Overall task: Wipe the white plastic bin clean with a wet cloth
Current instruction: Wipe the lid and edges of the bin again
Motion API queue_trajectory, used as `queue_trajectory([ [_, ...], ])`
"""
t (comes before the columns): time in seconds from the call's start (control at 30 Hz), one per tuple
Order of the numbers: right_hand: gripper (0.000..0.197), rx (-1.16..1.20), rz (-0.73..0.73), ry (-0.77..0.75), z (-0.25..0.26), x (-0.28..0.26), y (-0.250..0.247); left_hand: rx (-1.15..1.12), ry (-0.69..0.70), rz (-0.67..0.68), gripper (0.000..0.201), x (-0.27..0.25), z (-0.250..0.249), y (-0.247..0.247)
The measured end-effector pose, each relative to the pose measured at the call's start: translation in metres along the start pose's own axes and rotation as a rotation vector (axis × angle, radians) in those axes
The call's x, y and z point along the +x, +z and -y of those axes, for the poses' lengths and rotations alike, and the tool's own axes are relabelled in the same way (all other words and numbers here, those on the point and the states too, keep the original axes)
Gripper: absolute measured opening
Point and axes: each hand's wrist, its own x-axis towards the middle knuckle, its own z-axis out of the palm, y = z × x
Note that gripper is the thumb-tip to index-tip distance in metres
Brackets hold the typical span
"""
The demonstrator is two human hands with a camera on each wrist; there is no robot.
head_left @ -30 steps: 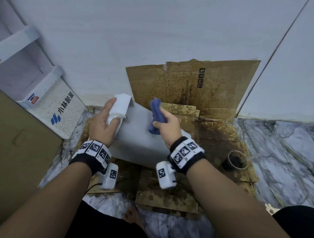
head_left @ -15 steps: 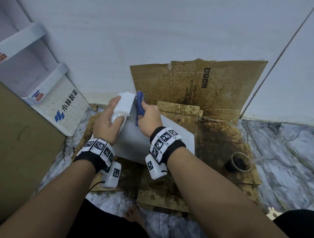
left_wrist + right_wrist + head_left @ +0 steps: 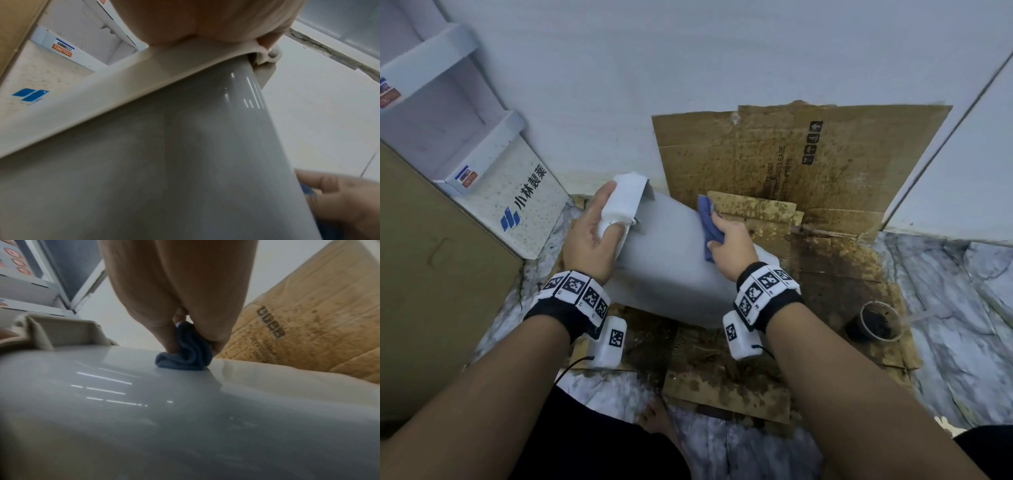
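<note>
Half a second earlier the right hand [image 3: 732, 247] had been up by the rim beside the left; it had since slid toward three o'clock, carrying the blue cloth [image 3: 708, 226] along the upper wall of the white plastic bin [image 3: 671, 270]. That bin lay tipped on its side over the stained cardboard [image 3: 726, 377], rim toward eleven o'clock, base toward five. The left hand [image 3: 589, 242] was clamped around the rim flange, thumb on one face and fingers wrapped over the other, steadying it. The right hand had its fingers curled around the bunched cloth, pressing its folded edge onto the glossy wall, as the right wrist view showed.

To do this stroke well, pressure probably wanted to stay even and the passes to overlap, working from rim toward base. The left hand's grip likely mattered most, since the slick, rounded bin could roll on the damp cardboard. A dark-filled cup [image 3: 875, 320] sat at four o'clock, well apart.
</note>
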Motion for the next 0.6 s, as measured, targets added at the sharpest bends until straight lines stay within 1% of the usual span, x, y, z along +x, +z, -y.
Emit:
queue_trajectory([
  [0.23,0.063,-0.027,-0.026,0.123,-0.058,-0.011,-0.035,-0.018,-0.012,-0.011,0.058,0.002,0.005,0.0],
  [0.5,0.061,0.012,-0.035,0.275,-0.095,-0.019,-0.056,-0.008,-0.005,-0.02,0.056,0.004,0.004,0.006],
  [0.6,0.062,-0.024,-0.052,0.326,-0.108,-0.026,-0.059,-0.013,-0.009,-0.018,0.057,0.003,0.004,0.006],
])
